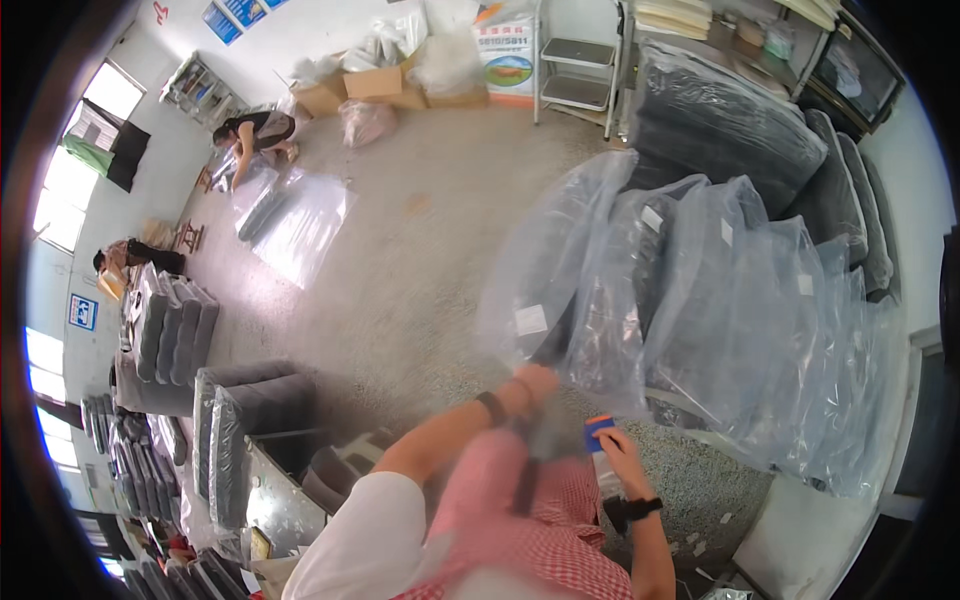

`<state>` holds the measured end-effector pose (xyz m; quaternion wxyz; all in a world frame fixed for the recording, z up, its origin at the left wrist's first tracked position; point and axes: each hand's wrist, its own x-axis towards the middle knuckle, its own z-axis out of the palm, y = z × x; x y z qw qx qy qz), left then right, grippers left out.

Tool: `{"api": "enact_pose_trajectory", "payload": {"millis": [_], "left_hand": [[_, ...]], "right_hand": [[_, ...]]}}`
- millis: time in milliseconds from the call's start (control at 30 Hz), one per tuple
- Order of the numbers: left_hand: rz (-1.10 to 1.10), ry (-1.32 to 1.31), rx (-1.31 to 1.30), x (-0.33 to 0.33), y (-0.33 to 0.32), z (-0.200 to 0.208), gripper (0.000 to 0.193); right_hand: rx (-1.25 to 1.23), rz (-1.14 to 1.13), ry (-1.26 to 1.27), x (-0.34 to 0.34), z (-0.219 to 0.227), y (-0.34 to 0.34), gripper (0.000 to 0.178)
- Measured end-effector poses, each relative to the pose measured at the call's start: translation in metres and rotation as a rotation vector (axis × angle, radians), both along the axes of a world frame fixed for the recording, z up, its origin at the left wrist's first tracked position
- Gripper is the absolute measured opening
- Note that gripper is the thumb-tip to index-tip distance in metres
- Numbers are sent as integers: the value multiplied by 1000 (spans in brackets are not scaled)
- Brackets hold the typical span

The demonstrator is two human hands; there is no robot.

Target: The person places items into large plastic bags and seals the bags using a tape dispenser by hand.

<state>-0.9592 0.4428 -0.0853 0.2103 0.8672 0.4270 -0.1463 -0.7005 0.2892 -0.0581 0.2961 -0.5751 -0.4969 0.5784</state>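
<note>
Right hand (624, 462) pinches a blue-orange object (599, 435) — left hand (537, 383), grip unclear, beside clear bags (690, 310) bearing 4 white labels (530, 320).

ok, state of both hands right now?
Left hand: blurred, at the near end of a clear plastic bag; grip can't be told.
Right hand: closed, holding a blue-and-orange item.

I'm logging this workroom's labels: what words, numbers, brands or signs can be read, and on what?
White carton: characters and numbers, not copied here.
White labels on the clear bags: too small to read.
Blue wall sign: too small to read.
Blue wall posters: too small.
Blue item, right hand: none readable.
</note>
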Motion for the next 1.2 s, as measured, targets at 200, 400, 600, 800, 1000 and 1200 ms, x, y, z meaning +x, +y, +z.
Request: {"api": "enact_pose_trajectory", "payload": {"millis": [200, 400, 600, 800, 1000, 1200], "left_hand": [[140, -260, 57, -119, -23, 45, 25], [102, -283, 18, -155, -71, 117, 48], [591, -298, -22, -182, -170, -28, 45], [711, -25, 433, -293, -141, 82, 36], [816, -99, 512, -411, -53, 72, 40], [861, -531, 116, -501, -12, 65, 9]], "right_hand": [[363, 191, -399, -160, 68, 106, 22], [325, 433, -620, -232, 3, 187, 45], [241, 426, -259, -251, -25, 156, 32], [264, 452, -324, -306, 20, 94, 28], [283, 216, -352, -390, 44, 97, 24], [265, 116, -359, -430, 50, 97, 24]]}}
